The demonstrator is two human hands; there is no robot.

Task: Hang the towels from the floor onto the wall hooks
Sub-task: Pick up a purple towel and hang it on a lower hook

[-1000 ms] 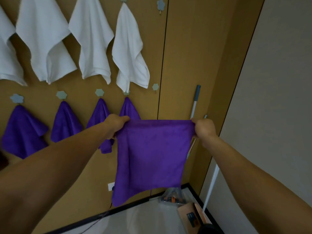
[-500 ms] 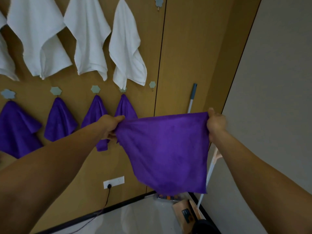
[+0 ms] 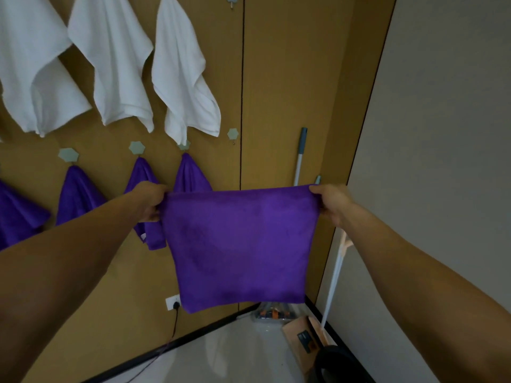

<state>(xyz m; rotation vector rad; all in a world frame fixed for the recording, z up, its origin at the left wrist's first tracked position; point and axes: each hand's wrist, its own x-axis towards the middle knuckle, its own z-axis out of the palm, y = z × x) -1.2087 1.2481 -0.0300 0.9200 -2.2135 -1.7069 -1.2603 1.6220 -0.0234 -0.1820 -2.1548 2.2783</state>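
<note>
Holding the towel (image 3: pixel 243 244) spread flat before the wall (image 3: pixel 287 78), I had the left hand (image 3: pixel 149 201) pinching its top left corner and the right hand (image 3: pixel 331 203) pinching the top right, fingers curled on the cloth. Its top edge ran taut and straight; the lower edge hung free above the floor (image 3: pixel 235 355). It was plush, purple and roughly square. A hexagonal hook (image 3: pixel 232 134) sat bare above it, just right of the white towels (image 3: pixel 182 78). A pole (image 3: pixel 300 158) leaned in the corner behind.
</note>
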